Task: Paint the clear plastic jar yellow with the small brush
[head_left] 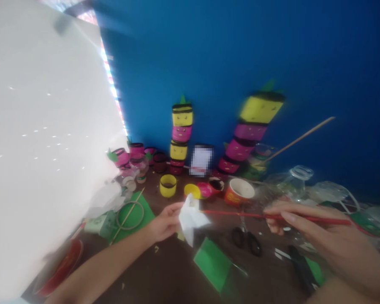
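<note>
My left hand [167, 221] pinches a crumpled white piece [191, 219], paper or cloth, above the middle of the dark table. My right hand [291, 217] is closed round a thin red stick [240, 214], perhaps a brush, whose far end touches or passes behind the white piece; its tip is blurred. Below the stick lie black-handled scissors [246, 241]. A green sheet [213, 264] lies nearer me. Just beyond my left hand are a yellow ring [168, 186] and a red paper cup [239, 192].
Stacked yellow and pink cups with faces [182, 133] stand near the blue wall [209, 55], with a second, leaning stack [250, 131] to the right. Clear plastic bottles [299, 181] crowd the right. Green paper [139, 215] with a ring and stick lies left. A black tool [302, 268] sits front right.
</note>
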Available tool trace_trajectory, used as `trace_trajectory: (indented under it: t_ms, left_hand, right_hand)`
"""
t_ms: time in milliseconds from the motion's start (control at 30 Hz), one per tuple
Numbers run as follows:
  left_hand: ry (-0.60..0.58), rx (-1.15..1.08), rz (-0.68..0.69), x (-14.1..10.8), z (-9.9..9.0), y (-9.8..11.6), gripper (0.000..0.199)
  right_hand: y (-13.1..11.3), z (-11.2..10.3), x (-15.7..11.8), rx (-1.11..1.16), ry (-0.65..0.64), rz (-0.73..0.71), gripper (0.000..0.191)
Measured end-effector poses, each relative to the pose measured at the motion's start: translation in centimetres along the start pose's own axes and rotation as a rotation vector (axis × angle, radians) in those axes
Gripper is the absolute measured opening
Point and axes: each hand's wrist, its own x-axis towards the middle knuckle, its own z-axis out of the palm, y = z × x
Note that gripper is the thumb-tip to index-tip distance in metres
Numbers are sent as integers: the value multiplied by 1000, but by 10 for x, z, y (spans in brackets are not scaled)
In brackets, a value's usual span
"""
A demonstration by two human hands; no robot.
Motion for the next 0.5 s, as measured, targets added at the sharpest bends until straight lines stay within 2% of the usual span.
trace_trajectory:
  t_ms: [100,167,233,333,433,500]
  left_hand:
    - [148,65,26,1,5,-2,27]
    - [232,101,65,2,7,-3,27]
    - [263,129,97,2,7,-4,30]
    - [275,156,122,2,4,-5,24]
    - [312,61,124,4,0,-6,23]
    - [319,-53,92,5,-3,-7,24]
  right_hand:
    - [0,2,-3,-18,-50,0,27]
    - [-1,5,-4,-38,-105,-2,26]
    - [-3,9,-3,-50,-142,-9,24]
    - [-5,13,-3,-54,-160,-25,24]
    - [-5,12,-4,-70,-96,-62,23]
    - [-3,7,-6,-78,38,-105,22]
